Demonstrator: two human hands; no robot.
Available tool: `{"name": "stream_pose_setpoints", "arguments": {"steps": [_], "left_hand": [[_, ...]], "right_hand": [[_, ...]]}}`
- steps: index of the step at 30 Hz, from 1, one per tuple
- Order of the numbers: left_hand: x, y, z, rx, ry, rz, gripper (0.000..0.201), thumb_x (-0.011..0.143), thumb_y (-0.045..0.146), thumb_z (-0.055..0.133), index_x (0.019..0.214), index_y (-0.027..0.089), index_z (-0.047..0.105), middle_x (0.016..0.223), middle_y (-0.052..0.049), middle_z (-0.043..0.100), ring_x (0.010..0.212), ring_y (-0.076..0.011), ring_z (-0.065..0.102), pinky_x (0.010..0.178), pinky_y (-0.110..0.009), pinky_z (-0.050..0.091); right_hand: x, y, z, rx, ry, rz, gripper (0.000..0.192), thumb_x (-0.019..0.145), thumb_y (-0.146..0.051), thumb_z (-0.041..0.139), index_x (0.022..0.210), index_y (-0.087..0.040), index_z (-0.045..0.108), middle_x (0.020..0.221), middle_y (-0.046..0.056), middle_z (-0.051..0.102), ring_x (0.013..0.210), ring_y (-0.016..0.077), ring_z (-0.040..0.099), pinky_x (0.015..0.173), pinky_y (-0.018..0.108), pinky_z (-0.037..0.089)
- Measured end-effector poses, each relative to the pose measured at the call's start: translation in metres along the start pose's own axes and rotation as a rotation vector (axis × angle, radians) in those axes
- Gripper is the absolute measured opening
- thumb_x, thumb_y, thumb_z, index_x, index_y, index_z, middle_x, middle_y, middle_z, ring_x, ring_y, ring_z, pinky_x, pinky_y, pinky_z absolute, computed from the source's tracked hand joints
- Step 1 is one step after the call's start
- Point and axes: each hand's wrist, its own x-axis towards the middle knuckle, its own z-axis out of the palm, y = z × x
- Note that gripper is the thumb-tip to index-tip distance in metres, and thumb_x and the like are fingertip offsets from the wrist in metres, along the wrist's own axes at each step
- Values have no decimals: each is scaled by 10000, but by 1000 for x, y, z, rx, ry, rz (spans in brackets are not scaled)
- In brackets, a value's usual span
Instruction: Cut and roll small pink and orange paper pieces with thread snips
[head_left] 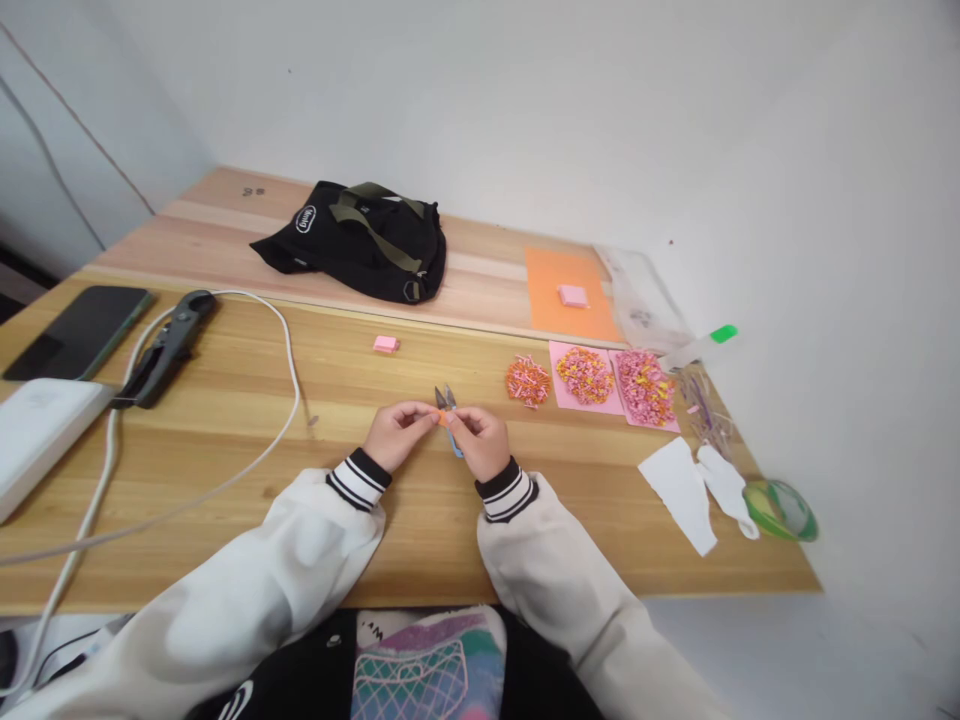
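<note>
My left hand (399, 433) and my right hand (480, 440) meet near the middle of the table, fingertips pinched together. Between them is a small orange piece of paper (442, 417), mostly covered by the fingers. Small snips (441, 400) with dark blades and a blue handle lie just behind and partly under my right hand, blades pointing away from me. A small pink paper stack (386, 344) sits beyond my left hand. To the right is a round pile of tiny orange and pink paper pieces (528, 381).
Two more piles, a mixed one (585, 376) and a pinker one (646, 386), rest on pink sheets. An orange sheet (547, 300) carries a pink stack. White paper scraps (679, 492) and a green tape roll (780, 510) lie right; a black bag (367, 245), phone (79, 330) and cable (292, 375) lie left.
</note>
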Motion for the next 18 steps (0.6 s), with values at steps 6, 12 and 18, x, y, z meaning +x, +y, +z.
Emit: {"name": "stream_pose_setpoints", "arguments": {"steps": [6,12,18], "left_hand": [[1,6,-2,-85,20,-55,234,509,339,733,613,140,664,586,-15,660,558,-116,558,626,-249,465],[4,4,-4,-217,-3,-115,265,516,373,725,613,131,676,560,-21,643,502,-94,514,552,-233,433],[3,6,-4,-175,-41,-98,277,510,394,728,588,136,666,540,-14,628,514,-101,516,567,-240,430]], "right_hand": [[2,-1,-3,-25,45,53,221,690,-330,563,706,-133,662,619,35,615,516,112,508,522,248,430],[3,-4,-4,38,26,77,212,682,-324,567,703,-132,653,599,29,612,519,113,523,512,239,432],[3,-4,-3,66,17,76,208,681,-330,569,686,-140,654,546,8,594,472,93,493,465,217,407]]}}
